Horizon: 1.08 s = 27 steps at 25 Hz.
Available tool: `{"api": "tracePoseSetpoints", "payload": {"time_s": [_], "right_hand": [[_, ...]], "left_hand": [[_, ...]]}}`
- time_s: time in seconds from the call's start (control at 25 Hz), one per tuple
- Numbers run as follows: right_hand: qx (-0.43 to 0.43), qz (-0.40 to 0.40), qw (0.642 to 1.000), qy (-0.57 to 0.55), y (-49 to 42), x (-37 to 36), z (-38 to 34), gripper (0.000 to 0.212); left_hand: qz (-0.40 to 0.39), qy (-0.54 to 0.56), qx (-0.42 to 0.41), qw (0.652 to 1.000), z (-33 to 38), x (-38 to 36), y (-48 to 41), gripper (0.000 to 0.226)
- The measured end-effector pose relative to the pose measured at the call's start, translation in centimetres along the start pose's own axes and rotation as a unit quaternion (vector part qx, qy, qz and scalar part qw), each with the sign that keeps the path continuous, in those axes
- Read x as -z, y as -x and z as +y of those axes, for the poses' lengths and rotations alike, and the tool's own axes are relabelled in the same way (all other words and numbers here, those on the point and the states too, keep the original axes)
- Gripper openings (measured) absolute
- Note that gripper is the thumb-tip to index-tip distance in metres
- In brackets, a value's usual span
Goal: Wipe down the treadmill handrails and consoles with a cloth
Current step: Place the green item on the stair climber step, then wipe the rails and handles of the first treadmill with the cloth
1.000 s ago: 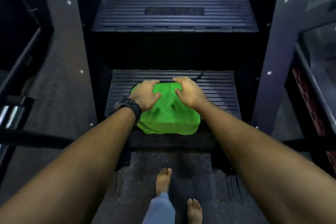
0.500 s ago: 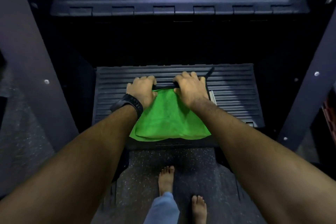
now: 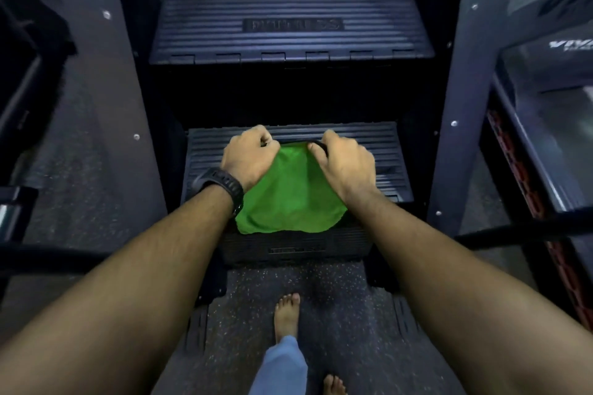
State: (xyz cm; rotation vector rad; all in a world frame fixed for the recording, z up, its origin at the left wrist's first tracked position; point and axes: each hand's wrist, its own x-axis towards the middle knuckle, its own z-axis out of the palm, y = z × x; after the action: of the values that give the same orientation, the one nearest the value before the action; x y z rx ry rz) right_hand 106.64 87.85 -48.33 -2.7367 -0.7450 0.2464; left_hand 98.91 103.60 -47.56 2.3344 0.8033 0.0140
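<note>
A bright green cloth [image 3: 290,196] lies on the lower ribbed black step [image 3: 378,144] of a stair machine. My left hand [image 3: 248,159], with a black watch on the wrist, grips the cloth's far left corner with curled fingers. My right hand [image 3: 345,163] grips the far right corner, and a thin black strap shows at its fingertips. The cloth's top edge is bunched between both hands, and its near edge hangs over the step's front.
A second ribbed step [image 3: 288,26] sits higher behind. Dark uprights [image 3: 106,80] [image 3: 465,80] with bolts flank the steps. Black handrails cross at left [image 3: 48,258] and right [image 3: 519,229]. Another machine [image 3: 552,99] stands at right. My bare feet [image 3: 287,314] stand on speckled rubber floor.
Both hands have curled tighter on the cloth's far edge and gathered it, lifting that edge slightly. The camera has pulled back and shows more of the upper step.
</note>
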Motion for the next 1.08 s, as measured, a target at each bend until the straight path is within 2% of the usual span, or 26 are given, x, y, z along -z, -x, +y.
{"api": "tracePoseSetpoints", "payload": {"time_s": [0.08, 0.2, 0.36, 0.44, 0.56, 0.6, 0.72, 0.8, 0.88, 0.96, 1.0, 1.08], "right_hand": [[-0.041, 0.025, 0.995, -0.083, 3.5, 3.3, -0.2, 0.032], [-0.111, 0.066, 0.967, -0.221, 8.8, 9.1, -1.0, 0.032], [-0.109, 0.096, 0.918, -0.369, 15.4, 18.9, -1.8, 0.039], [-0.099, 0.094, 0.870, -0.474, 18.4, 23.8, -2.6, 0.030], [-0.064, 0.073, 0.768, -0.633, 22.8, 29.9, -3.6, 0.020], [-0.051, 0.079, 0.757, -0.647, 24.6, 31.9, -3.6, 0.020], [-0.005, 0.135, 0.754, -0.643, 30.1, 36.4, -2.7, 0.024], [0.006, 0.177, 0.779, -0.601, 34.3, 38.6, -2.1, 0.025], [0.013, 0.233, 0.792, -0.565, 37.9, 39.7, -1.1, 0.024], [0.013, 0.304, 0.791, -0.531, 42.1, 40.5, 0.5, 0.018], [0.001, 0.329, 0.798, -0.505, 44.0, 40.8, 1.6, 0.024], [-0.016, 0.334, 0.798, -0.502, 47.8, 41.3, 4.3, 0.053]], "left_hand": [[0.040, 0.068, -0.012, 0.997, 2.8, 1.9, 3.6, 0.008], [0.091, 0.162, -0.026, 0.982, 7.3, 4.2, 9.4, 0.009], [0.108, 0.257, -0.055, 0.959, 14.4, 8.1, 17.3, 0.011], [0.065, 0.335, -0.083, 0.936, 18.4, 10.4, 20.6, 0.012], [-0.038, 0.419, -0.143, 0.896, 24.0, 13.6, 25.5, 0.004], [-0.076, 0.435, -0.168, 0.881, 25.5, 14.6, 27.3, 0.006], [-0.124, 0.358, -0.273, 0.884, 28.6, 17.1, 32.4, 0.049], [-0.109, 0.310, -0.312, 0.892, 30.3, 17.8, 35.8, 0.067], [-0.090, 0.319, -0.327, 0.885, 31.9, 18.2, 38.7, 0.068], [-0.103, 0.355, -0.331, 0.868, 34.1, 18.3, 42.3, 0.064], [-0.127, 0.379, -0.330, 0.855, 35.3, 18.3, 44.0, 0.063], [-0.187, 0.409, -0.337, 0.827, 38.1, 18.0, 47.6, 0.059]]}}
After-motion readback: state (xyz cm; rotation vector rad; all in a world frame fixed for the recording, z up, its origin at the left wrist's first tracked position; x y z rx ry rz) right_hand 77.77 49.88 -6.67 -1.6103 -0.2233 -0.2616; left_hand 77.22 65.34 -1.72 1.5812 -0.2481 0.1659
